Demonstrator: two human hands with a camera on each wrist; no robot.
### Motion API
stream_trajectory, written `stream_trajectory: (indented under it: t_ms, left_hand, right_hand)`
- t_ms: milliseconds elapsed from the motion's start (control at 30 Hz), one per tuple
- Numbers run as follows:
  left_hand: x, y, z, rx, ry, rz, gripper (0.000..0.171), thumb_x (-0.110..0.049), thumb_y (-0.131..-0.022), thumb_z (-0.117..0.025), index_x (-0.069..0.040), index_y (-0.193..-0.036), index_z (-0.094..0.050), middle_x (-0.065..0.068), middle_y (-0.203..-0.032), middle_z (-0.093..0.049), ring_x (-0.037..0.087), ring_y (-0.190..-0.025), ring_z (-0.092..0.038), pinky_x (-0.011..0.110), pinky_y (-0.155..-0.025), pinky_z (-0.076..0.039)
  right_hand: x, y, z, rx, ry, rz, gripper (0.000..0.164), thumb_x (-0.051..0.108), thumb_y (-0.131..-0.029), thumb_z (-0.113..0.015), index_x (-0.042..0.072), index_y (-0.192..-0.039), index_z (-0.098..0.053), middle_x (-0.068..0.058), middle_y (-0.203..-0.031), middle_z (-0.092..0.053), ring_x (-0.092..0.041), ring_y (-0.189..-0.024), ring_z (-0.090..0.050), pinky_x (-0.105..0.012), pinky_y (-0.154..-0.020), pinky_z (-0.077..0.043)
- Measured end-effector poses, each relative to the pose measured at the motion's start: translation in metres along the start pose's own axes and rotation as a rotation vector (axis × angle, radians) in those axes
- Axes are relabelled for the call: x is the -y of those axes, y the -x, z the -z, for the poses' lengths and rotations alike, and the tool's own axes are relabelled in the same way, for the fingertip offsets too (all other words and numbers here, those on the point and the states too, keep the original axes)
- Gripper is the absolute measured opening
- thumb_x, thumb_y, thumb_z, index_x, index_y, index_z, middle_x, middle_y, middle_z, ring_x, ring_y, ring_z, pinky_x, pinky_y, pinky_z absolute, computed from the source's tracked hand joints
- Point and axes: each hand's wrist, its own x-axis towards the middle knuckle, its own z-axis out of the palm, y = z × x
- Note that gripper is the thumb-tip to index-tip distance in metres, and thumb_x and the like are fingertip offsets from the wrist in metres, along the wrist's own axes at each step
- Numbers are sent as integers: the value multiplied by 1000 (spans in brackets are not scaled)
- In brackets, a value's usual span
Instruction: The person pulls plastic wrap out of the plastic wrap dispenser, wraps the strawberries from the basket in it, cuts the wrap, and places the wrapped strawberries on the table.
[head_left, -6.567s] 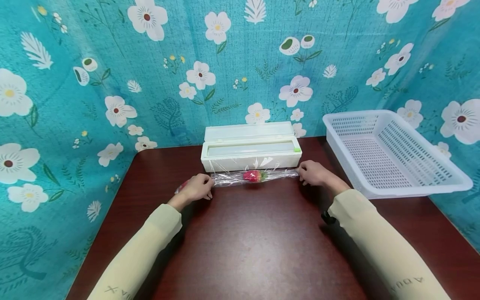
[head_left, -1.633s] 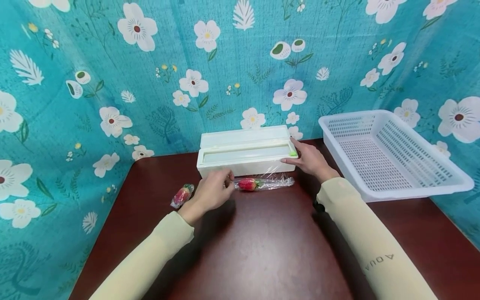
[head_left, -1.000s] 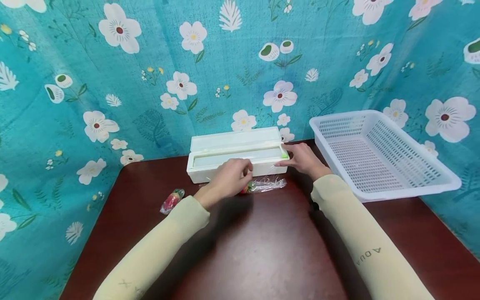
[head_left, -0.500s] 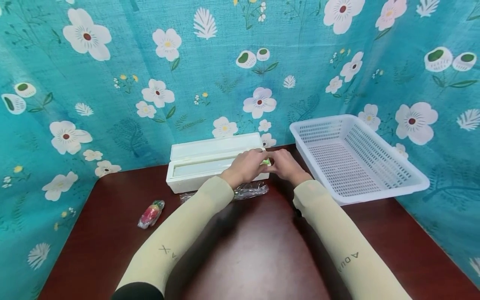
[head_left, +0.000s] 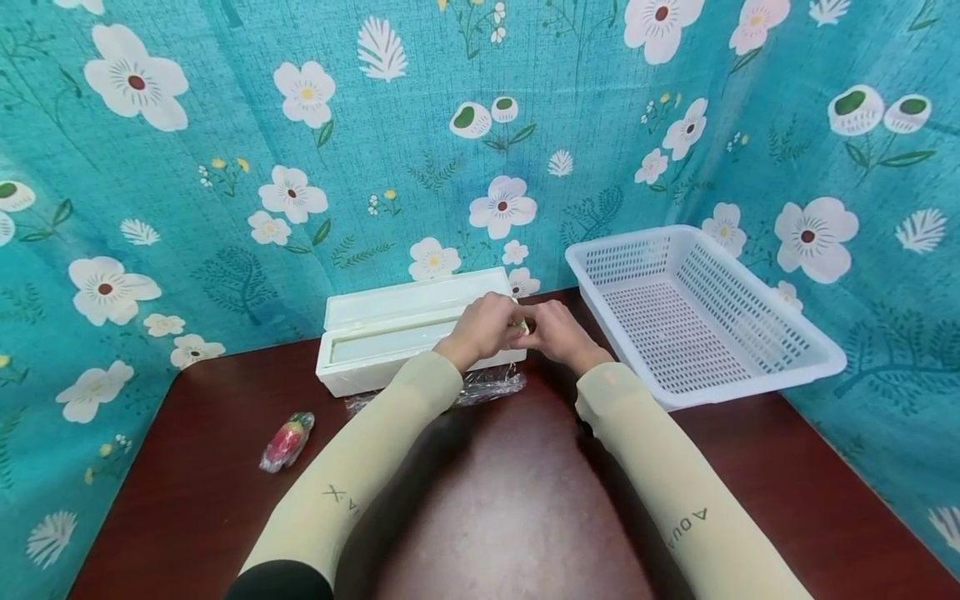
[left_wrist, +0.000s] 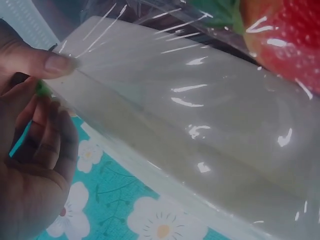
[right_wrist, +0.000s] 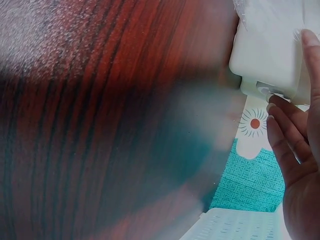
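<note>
A white cling film dispenser (head_left: 360, 367) stands at the back of the table, lid raised. My right hand (head_left: 558, 333) grips its right end; in the right wrist view the thumb lies on the front face and the fingers (right_wrist: 287, 135) at the end. My left hand (head_left: 483, 329) is at the same end, fingers curled at the green slide cutter (left_wrist: 42, 89), which it pinches. From the box, clear cling film (head_left: 491, 386) stretches down over a strawberry (left_wrist: 295, 40), hidden behind my left forearm in the head view. Another wrapped strawberry (head_left: 287, 442) lies to the left.
A white perforated plastic basket (head_left: 697, 333) stands to the right of the dispenser, close to my right hand. The dark wooden table (head_left: 510, 517) backs onto a teal flowered curtain (head_left: 420, 125).
Both hands held the stretched film's ends earlier. My right hand then took the dispenser's right end, and my left hand moved right across the strawberry to the green cutter. The head view turned right.
</note>
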Motion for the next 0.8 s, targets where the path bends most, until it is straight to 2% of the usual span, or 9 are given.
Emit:
stream_trajectory:
  t_ms: [133,200,333,433,667,800]
  left_hand:
    - [5,-1,0,6,29,-26,21,-14,-100,-72,-12,-80,-76,-1,-73,-66,15,-74,-55,29,-72,-48]
    - [8,-1,1,13,43,-59,21,-12,-100,-71,-11,-79,-75,-1,-72,-64,15,-73,-53,29,-72,-46]
    - [14,2,5,21,69,-85,19,-11,-99,-72,-9,-81,-75,1,-71,-67,14,-71,-53,28,-71,-45]
    - [19,4,6,15,91,-72,17,-12,-98,-74,-8,-83,-79,2,-74,-72,13,-71,-56,28,-71,-48]
    - [23,4,2,34,172,-61,12,-12,-97,-76,-7,-88,-83,3,-83,-78,12,-74,-59,24,-70,-48]
    - [27,1,3,20,207,-76,11,-11,-95,-77,-7,-87,-84,3,-83,-80,10,-69,-60,21,-65,-46]
  right_hand:
    - [1,1,-1,-5,1,-14,30,35,-83,-90,14,-96,-74,-2,-66,-61,-15,-61,-50,-30,-60,-41]
    - [1,1,-2,-4,4,-18,31,36,-82,-90,14,-97,-75,-1,-65,-58,-15,-61,-49,-30,-60,-40]
    - [2,0,-3,13,5,-17,40,39,-83,-89,14,-113,-77,-1,-68,-57,-15,-62,-47,-30,-61,-40]
    - [3,-1,-4,20,4,-21,51,41,-84,-88,14,-125,-75,-3,-70,-60,-16,-64,-48,-30,-62,-40]
    - [2,3,-5,43,18,-53,58,44,-83,-88,10,-128,-75,-2,-80,-72,-14,-66,-54,-28,-63,-46]
    - [3,2,0,17,24,-38,58,42,-82,-89,7,-126,-76,-4,-80,-73,-15,-66,-55,-30,-64,-47]
